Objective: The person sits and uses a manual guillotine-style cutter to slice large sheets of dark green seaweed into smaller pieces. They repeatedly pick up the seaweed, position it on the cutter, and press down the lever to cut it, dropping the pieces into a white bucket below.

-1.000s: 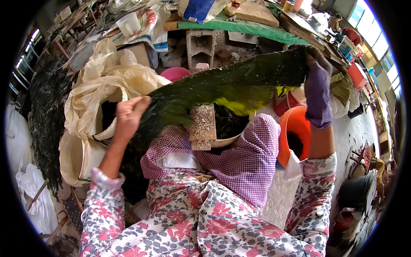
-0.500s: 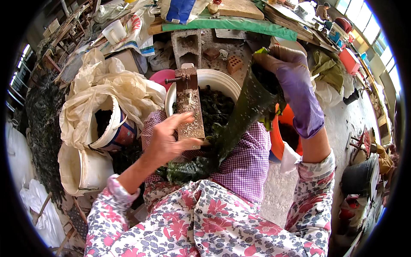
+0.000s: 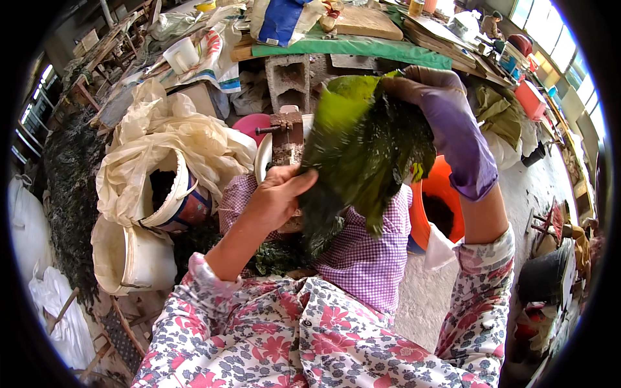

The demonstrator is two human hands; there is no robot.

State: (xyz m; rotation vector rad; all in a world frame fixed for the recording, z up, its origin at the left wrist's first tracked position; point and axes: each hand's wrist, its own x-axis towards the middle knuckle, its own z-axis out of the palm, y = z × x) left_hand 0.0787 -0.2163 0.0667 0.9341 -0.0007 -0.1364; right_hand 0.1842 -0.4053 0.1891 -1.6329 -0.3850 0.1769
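A broad dark-green sheet of wet seaweed (image 3: 369,149) hangs in front of me. My right hand (image 3: 446,123), in a purple glove, grips its top edge high up. Bare, my left hand (image 3: 278,194) pinches the sheet's lower left edge over my lap. Behind the sheet stands a white basin (image 3: 264,155) with a rusty wooden-and-metal block (image 3: 286,139) upright at its rim. A checked purple cloth (image 3: 369,258) covers my knees, with more dark seaweed (image 3: 275,255) lying on it.
An orange bucket (image 3: 440,200) stands at my right. To the left are a white bucket lined with a cream plastic bag (image 3: 168,187) and another white pail (image 3: 132,255). A grey concrete block (image 3: 288,77) and a cluttered green-covered bench (image 3: 349,45) lie beyond. Dark seaweed heaps (image 3: 71,187) line the far left.
The seaweed, stretched wide a second ago, is now bunched and lifted. My left hand moved from the far left to the centre; my right hand came inward, holding the sheet's top.
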